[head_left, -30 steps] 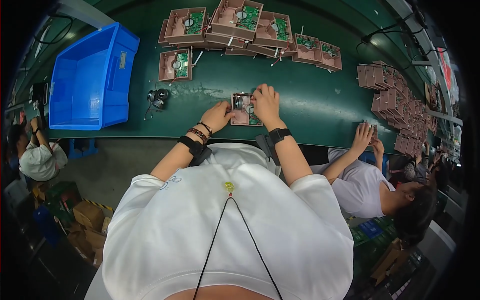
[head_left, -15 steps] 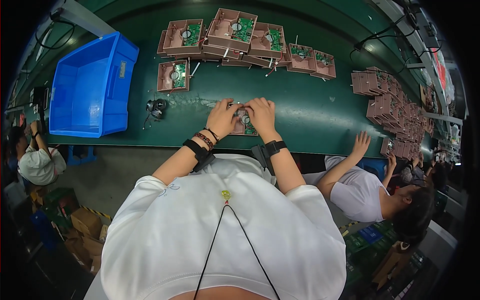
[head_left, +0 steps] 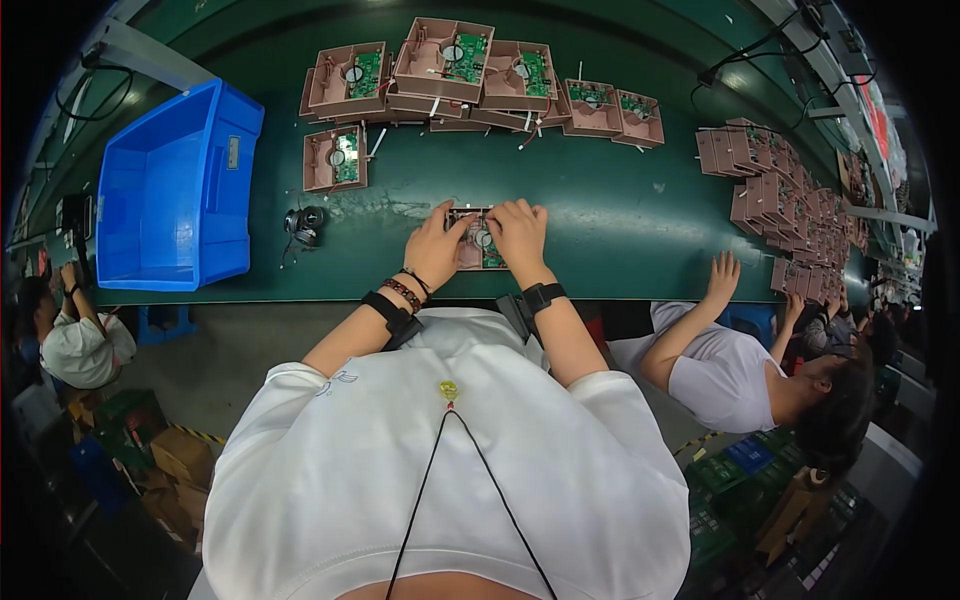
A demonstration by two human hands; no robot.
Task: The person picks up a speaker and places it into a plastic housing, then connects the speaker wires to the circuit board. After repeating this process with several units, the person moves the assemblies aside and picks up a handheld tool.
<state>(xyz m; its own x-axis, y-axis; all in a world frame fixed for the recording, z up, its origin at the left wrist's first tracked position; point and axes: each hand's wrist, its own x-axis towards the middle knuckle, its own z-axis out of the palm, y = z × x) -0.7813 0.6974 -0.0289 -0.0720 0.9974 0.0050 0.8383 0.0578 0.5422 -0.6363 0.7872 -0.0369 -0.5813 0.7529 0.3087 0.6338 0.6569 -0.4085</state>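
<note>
The green workbench (head_left: 610, 190) is the largest thing here, running the full breadth of the view above a grey floor, with scuffs on its top. At the right, a co-worker in a white top (head_left: 715, 375) now has one hand (head_left: 721, 283) spread on the bench edge; a second ago that person was handling a housing there. Beyond, many pinkish-brown housings crowd together in a right-hand stack (head_left: 775, 210). A blue bin (head_left: 222, 200) stands at the left, and a far pile of open housings (head_left: 435, 86) bears green circuit boards. One single housing (head_left: 320, 172) sits apart, just in front of that pile. The left hand (head_left: 433, 252), earlier at the left wall of the open housing (head_left: 469, 258) before the person, now reaches over its upper left; the right hand (head_left: 519, 238) bends over its upper right. They hide part of it, so I cannot tell whether either grips anything. Smallest, dark round parts with wires (head_left: 304, 224) lie between bin and housing.
</note>
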